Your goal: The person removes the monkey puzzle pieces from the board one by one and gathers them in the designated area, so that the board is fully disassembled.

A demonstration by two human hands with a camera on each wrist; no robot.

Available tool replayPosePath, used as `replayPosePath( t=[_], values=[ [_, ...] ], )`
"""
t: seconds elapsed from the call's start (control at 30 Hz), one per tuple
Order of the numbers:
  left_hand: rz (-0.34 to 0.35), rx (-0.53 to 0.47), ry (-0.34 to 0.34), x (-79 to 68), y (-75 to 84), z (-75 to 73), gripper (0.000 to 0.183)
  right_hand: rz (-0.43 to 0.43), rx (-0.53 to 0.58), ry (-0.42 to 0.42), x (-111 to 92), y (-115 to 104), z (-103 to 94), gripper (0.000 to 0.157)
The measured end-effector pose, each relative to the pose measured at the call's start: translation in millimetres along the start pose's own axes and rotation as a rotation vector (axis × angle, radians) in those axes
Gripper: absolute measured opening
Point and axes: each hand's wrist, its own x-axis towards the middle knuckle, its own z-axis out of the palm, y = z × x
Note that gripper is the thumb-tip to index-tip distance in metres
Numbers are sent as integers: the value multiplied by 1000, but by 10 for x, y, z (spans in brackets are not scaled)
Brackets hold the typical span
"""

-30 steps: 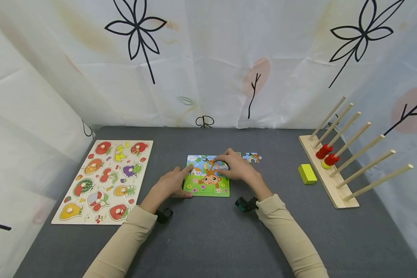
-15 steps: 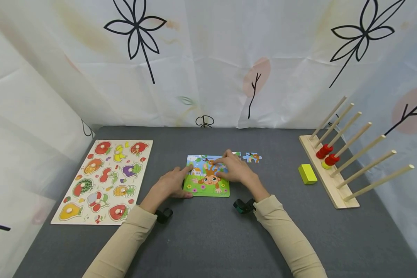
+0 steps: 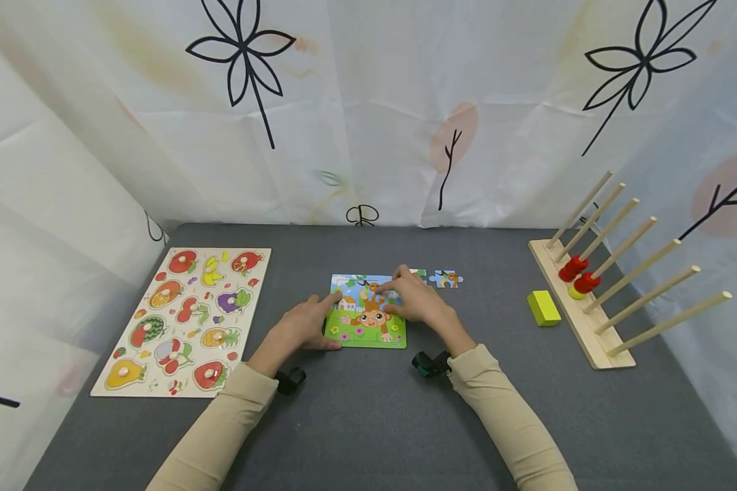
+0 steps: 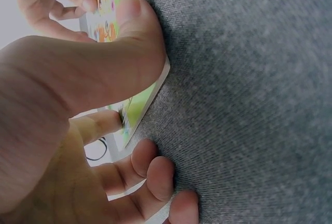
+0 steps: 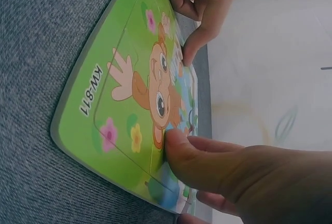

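A monkey jigsaw puzzle (image 3: pixel 362 334) lies in its flat green-bordered board on the table. My left hand (image 3: pixel 304 322) holds the board by its left side, thumb (image 4: pixel 142 42) at the near corner and index finger higher up; its other fingers rest on the cloth. Over the upper right part of the puzzle, my right hand (image 3: pixel 414 298) has its thumb (image 5: pixel 179 146) and index finger on a blue puzzle piece (image 3: pixel 394 299), which the hand mostly covers. One loose jigsaw piece (image 3: pixel 446 278) lies right of the board; another (image 3: pixel 419 273) shows partly behind the right hand.
A fruit peg-puzzle board (image 3: pixel 184 327) lies at the left. At the right stands a wooden peg rack (image 3: pixel 589 314) with red and yellow beads (image 3: pixel 574 268), and a yellow block (image 3: pixel 543 307) beside it. A printed curtain (image 3: pixel 368 123) closes off the back.
My right hand has shifted slightly left on the puzzle, uncovering more of the loose piece behind it, then stayed put. The left hand has kept its place on the board.
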Motion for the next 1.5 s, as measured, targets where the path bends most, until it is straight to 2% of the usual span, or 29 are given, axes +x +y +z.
replayPosePath(
  t=[0.47, 1.13, 1.3, 1.37, 1.5],
  values=[
    [-6, 7, -5, 11, 7, -7, 101, 45, 18, 12, 11, -35, 7, 35],
    [-1, 10, -2, 13, 21, -2, 100, 69, 8, 14, 0, -34, 24, 36],
    [-2, 5, -6, 6, 17, 8, 99, 51, 12, 35, -17, -30, 30, 36],
    [-5, 5, -8, 6, 15, 13, 99, 44, 14, 47, -22, -31, 35, 42],
    [-12, 7, -12, 10, 14, 20, 100, 34, 23, 69, -24, -40, 40, 65]
  ],
)
